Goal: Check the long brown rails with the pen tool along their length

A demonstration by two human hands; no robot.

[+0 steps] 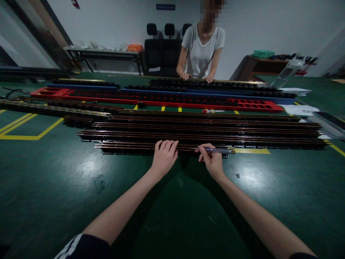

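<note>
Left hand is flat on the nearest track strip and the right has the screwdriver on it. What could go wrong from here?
1. The screwdriver lies almost flat in the right hand; its tip could skid along the nearest track strip toward the left hand.
2. That strip is long and thin, pinned only at one spot, so it may shift against the other strips.

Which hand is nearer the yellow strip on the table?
Right. The right hand, holding a screwdriver, is just left of the yellow strip, the tool's end almost reaching it. The left hand rests on the nearest rail, farther left.
</note>
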